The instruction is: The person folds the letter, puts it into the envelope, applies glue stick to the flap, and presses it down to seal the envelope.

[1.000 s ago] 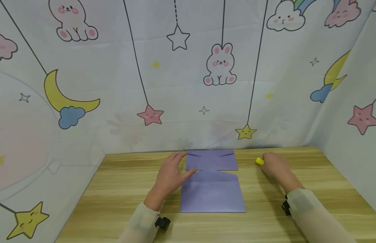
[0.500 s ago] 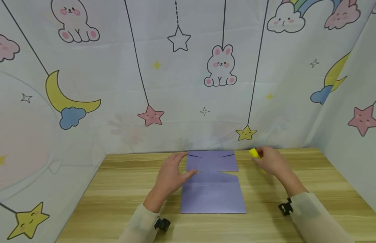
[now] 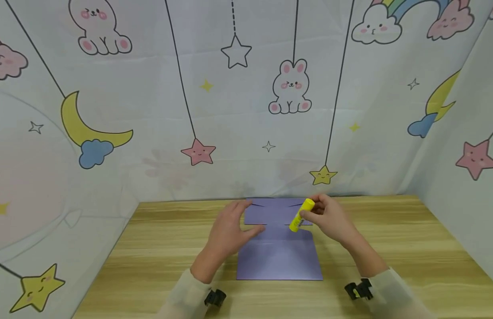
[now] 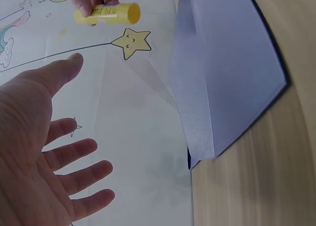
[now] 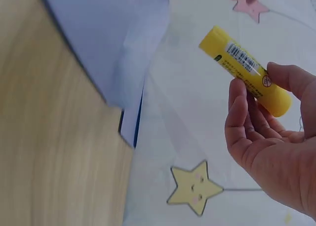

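Note:
My right hand (image 3: 331, 219) pinches a yellow glue stick (image 3: 301, 215) between thumb and fingers, tilted above the purple envelopes. Its printed label and barcode face the right wrist camera, where the glue stick (image 5: 247, 70) looks capped at both ends. The left hand (image 3: 228, 230) is spread, fingers apart and holding nothing, near the left edges of the paper. Closest to me lies one purple envelope (image 3: 279, 261) with its flap folded out away from me. Behind it is a second purple envelope (image 3: 270, 212), showing slanted flap lines near its top.
The wood-grain table (image 3: 162, 261) extends to both sides of the envelopes. A white cloth (image 3: 246, 119) printed with stars, moons and rabbits hangs along its back edge and sides. Each wrist carries a black camera mount (image 3: 215, 297).
My right hand has lifted the glue stick from the table's right side and brought it left over the envelopes. The left hand has shifted slightly to the right.

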Demonstrator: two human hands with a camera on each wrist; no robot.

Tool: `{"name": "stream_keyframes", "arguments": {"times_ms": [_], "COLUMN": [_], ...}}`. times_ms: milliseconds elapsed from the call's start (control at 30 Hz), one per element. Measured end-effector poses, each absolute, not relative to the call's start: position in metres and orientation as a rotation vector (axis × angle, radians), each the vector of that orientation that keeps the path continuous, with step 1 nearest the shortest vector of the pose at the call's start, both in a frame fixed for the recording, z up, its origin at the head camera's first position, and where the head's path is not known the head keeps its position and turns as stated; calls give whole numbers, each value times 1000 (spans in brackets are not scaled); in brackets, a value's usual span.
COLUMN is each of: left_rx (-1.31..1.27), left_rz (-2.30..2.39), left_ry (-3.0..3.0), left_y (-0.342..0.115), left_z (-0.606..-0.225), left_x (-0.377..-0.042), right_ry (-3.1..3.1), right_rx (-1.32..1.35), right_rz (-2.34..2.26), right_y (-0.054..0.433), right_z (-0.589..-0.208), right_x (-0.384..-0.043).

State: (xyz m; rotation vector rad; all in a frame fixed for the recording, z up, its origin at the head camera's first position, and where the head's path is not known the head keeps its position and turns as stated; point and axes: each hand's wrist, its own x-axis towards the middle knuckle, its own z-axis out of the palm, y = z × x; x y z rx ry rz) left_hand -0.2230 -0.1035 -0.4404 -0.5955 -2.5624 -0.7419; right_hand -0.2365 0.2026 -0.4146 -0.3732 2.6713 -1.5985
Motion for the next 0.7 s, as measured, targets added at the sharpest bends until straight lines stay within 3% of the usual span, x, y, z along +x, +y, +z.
{"name": "stream_keyframes", "arguments": {"times_ms": [700], "left_rx": [-815], "left_rz": [-688], "left_ry": [-2550], "left_y": [-78], "left_z": [-444], "left_x": [-211], "right_ry": [2201], "right_rx": [-411], "right_rz": [-1998], "right_y": [153], "right_z": [-448], "right_x": [-225]}}
